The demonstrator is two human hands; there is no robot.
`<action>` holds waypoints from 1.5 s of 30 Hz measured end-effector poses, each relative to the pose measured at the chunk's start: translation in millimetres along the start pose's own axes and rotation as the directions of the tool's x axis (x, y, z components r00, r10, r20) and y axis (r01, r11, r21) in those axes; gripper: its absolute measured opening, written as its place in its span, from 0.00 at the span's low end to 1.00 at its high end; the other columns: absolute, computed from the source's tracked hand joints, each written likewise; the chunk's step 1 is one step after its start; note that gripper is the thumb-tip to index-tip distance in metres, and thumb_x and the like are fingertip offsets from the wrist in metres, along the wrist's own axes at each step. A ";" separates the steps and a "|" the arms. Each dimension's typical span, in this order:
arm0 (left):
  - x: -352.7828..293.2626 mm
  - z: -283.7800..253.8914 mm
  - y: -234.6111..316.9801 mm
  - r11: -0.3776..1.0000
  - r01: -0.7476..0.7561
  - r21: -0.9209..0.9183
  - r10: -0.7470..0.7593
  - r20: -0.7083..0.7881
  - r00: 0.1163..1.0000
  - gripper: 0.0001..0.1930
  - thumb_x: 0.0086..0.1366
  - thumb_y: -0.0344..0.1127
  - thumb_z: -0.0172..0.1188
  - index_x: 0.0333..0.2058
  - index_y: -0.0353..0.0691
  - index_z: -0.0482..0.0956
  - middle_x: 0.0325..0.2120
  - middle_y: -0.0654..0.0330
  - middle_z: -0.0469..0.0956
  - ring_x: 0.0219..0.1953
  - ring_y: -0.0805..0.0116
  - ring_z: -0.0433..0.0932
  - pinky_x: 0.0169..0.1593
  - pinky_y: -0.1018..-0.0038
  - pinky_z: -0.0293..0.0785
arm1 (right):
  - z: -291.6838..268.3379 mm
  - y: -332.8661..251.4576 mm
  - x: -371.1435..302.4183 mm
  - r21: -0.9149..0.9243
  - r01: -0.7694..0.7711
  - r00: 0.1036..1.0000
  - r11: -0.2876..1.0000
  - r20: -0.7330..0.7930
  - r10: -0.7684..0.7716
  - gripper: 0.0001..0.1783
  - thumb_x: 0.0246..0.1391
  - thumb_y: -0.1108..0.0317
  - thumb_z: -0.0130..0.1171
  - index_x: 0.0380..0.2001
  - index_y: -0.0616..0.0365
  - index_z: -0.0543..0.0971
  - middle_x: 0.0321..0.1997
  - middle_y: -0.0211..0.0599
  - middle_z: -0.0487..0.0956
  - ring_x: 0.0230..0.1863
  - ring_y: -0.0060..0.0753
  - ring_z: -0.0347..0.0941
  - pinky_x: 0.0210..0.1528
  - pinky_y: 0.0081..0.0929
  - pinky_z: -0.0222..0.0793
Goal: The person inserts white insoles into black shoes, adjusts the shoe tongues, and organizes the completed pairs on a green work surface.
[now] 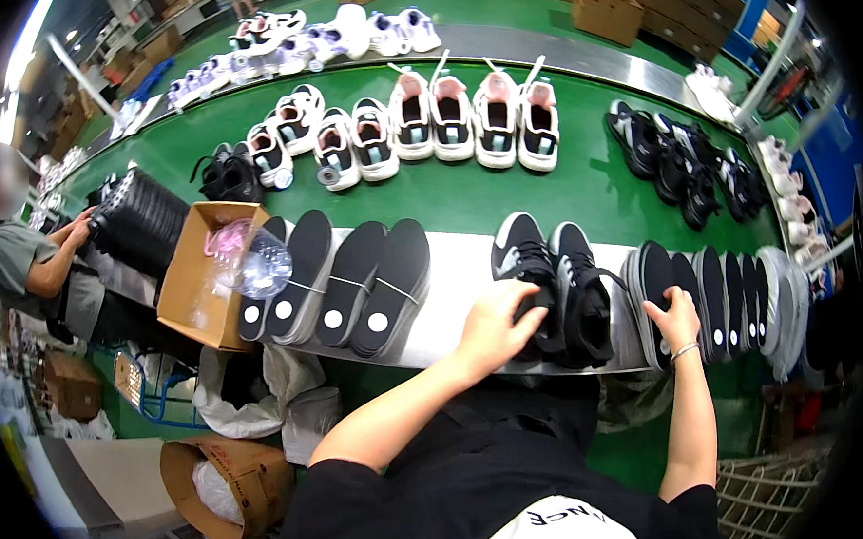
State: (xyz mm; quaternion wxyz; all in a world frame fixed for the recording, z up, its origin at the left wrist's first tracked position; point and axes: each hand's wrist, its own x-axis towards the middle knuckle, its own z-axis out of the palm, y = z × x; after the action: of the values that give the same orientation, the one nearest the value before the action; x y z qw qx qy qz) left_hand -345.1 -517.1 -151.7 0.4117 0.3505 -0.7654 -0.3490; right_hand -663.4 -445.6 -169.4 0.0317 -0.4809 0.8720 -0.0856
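A pair of black-and-grey sneakers stands on the metal bench in front of me, toes pointing away. My left hand [498, 326] curls its fingers and thumb at the collar of the left sneaker [520, 250]. The right sneaker [582, 306] stands close beside it, untouched. Farther right, my right hand [676, 320], with a bracelet at the wrist, grips the top edge of a black insole [657, 277] at the near end of a row of upright insoles [711, 304]. Its fingertips are partly hidden behind the insole.
Stacks of black insoles [386, 287] with white round stickers lie left on the bench [456, 278], beside a cardboard box [188, 282] holding plastic. Beyond, white-and-black sneakers [414, 114] and black shoes [675, 159] stand on a green surface. A co-worker [26, 261] stands at far left.
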 end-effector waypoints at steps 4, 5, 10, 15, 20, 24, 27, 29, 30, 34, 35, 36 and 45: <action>13.8 26.0 -1.9 0.898 -0.033 0.439 -0.051 0.179 0.983 0.28 0.39 0.39 0.65 0.41 0.38 0.66 0.44 0.52 0.61 0.51 0.54 0.57 0.53 0.61 0.54 | 2.2 -15.7 3.6 -0.050 -0.022 1.000 0.999 0.006 0.022 0.25 0.33 0.50 0.62 0.32 0.55 0.71 0.35 0.39 0.72 0.38 0.42 0.69 0.38 0.38 0.63; 18.2 31.7 -3.1 0.844 -0.101 0.527 0.007 0.178 0.984 0.27 0.39 0.37 0.64 0.40 0.36 0.66 0.44 0.52 0.61 0.51 0.54 0.57 0.53 0.60 0.54 | 3.4 -13.1 2.1 -0.096 -0.005 1.000 0.995 -0.005 0.005 0.25 0.34 0.50 0.61 0.33 0.55 0.71 0.35 0.39 0.73 0.38 0.43 0.69 0.38 0.39 0.63; 42.8 55.4 -31.9 0.905 -0.196 0.378 0.039 0.385 0.922 0.13 0.42 0.31 0.60 0.28 0.33 0.69 0.34 0.48 0.68 0.37 0.51 0.68 0.41 0.63 0.65 | -0.8 -1.7 11.9 0.154 0.065 0.972 0.986 -0.235 -0.028 0.19 0.36 0.58 0.60 0.31 0.58 0.70 0.32 0.41 0.72 0.38 0.42 0.68 0.37 0.36 0.63; 56.7 38.5 -36.0 0.941 -0.241 0.237 0.184 0.239 0.953 0.11 0.45 0.34 0.61 0.28 0.36 0.75 0.25 0.55 0.73 0.30 0.56 0.73 0.34 0.69 0.69 | -80.3 -44.9 -7.7 0.635 0.372 0.928 0.676 -0.276 -0.251 0.08 0.39 0.69 0.56 0.23 0.63 0.72 0.29 0.41 0.71 0.29 0.38 0.68 0.31 0.27 0.65; 68.5 30.1 -36.4 0.941 0.336 -0.044 -0.312 0.279 0.908 0.11 0.51 0.37 0.59 0.30 0.35 0.78 0.22 0.61 0.77 0.25 0.77 0.73 0.32 0.80 0.68 | -102.6 -116.2 -54.6 0.136 0.801 0.553 0.583 0.203 -0.808 0.04 0.36 0.70 0.53 0.17 0.59 0.75 0.26 0.36 0.71 0.29 0.34 0.71 0.30 0.29 0.68; 71.4 42.0 -52.1 0.889 0.446 -0.101 -0.390 0.342 0.855 0.15 0.53 0.42 0.56 0.29 0.34 0.77 0.20 0.55 0.76 0.23 0.67 0.74 0.31 0.75 0.68 | -79.0 -140.2 -65.0 -0.255 0.853 0.518 0.455 0.304 -0.800 0.03 0.33 0.70 0.53 0.15 0.56 0.74 0.25 0.32 0.69 0.27 0.31 0.69 0.27 0.25 0.66; 65.5 42.9 -48.0 0.895 0.442 -0.066 -0.409 0.276 0.870 0.15 0.55 0.42 0.55 0.29 0.33 0.77 0.21 0.54 0.76 0.24 0.66 0.74 0.32 0.74 0.68 | -84.2 -148.4 -56.8 -0.234 0.850 0.525 0.471 0.433 -0.733 0.03 0.33 0.71 0.53 0.16 0.56 0.75 0.25 0.33 0.69 0.27 0.31 0.69 0.28 0.25 0.66; 63.1 46.1 -46.9 0.901 0.430 -0.066 -0.403 0.241 0.883 0.15 0.55 0.42 0.54 0.29 0.33 0.76 0.22 0.54 0.76 0.25 0.66 0.74 0.32 0.74 0.68 | -92.7 -147.6 -59.5 -0.287 0.862 0.504 0.418 0.404 -0.763 0.04 0.33 0.71 0.53 0.18 0.57 0.75 0.26 0.34 0.70 0.28 0.33 0.69 0.28 0.26 0.66; 61.7 46.9 -47.4 0.906 0.418 -0.065 -0.397 0.207 0.894 0.15 0.55 0.42 0.54 0.29 0.33 0.76 0.22 0.53 0.76 0.25 0.65 0.74 0.33 0.73 0.68 | -91.0 -148.3 -58.1 -0.284 0.865 0.499 0.413 0.408 -0.765 0.04 0.33 0.71 0.53 0.18 0.57 0.75 0.26 0.34 0.70 0.28 0.33 0.69 0.28 0.26 0.66; 57.8 55.7 -50.9 0.908 0.377 -0.182 -0.358 0.131 0.924 0.15 0.55 0.42 0.54 0.28 0.33 0.76 0.21 0.53 0.75 0.24 0.66 0.74 0.31 0.75 0.67 | -49.4 -149.3 -46.0 -0.108 0.808 0.564 0.579 0.423 -0.709 0.07 0.37 0.72 0.52 0.22 0.63 0.76 0.28 0.44 0.72 0.31 0.39 0.72 0.32 0.31 0.70; 57.8 61.3 -47.4 0.913 0.361 -0.191 -0.346 0.108 0.932 0.14 0.55 0.41 0.54 0.27 0.33 0.76 0.19 0.53 0.74 0.22 0.65 0.73 0.30 0.75 0.67 | -27.0 -148.8 -40.7 -0.088 0.774 0.605 0.627 0.398 -0.690 0.07 0.37 0.72 0.52 0.22 0.63 0.76 0.29 0.45 0.72 0.32 0.40 0.72 0.32 0.32 0.70; 57.6 63.5 -46.0 0.911 0.364 -0.196 -0.348 0.111 0.931 0.14 0.55 0.41 0.54 0.27 0.33 0.76 0.19 0.53 0.74 0.22 0.65 0.73 0.30 0.75 0.67 | -12.1 -150.6 -36.9 -0.059 0.743 0.635 0.666 0.375 -0.675 0.07 0.38 0.72 0.51 0.23 0.63 0.75 0.29 0.45 0.72 0.34 0.40 0.72 0.33 0.32 0.70; 55.3 69.7 -42.7 0.928 0.358 -0.102 -0.357 0.026 0.934 0.14 0.56 0.42 0.53 0.25 0.34 0.75 0.16 0.51 0.72 0.20 0.59 0.72 0.27 0.71 0.65 | -59.1 -118.7 -60.4 -0.168 0.676 0.699 0.717 0.456 -0.552 0.21 0.37 0.54 0.59 0.30 0.59 0.70 0.34 0.42 0.71 0.35 0.37 0.70 0.35 0.34 0.63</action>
State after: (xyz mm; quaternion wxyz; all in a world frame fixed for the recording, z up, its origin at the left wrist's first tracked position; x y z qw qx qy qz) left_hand -418.4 -567.3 -194.6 0.3563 0.4607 -0.6709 -0.4591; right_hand -540.4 -449.7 -91.5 0.0869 -0.7527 0.6361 0.1458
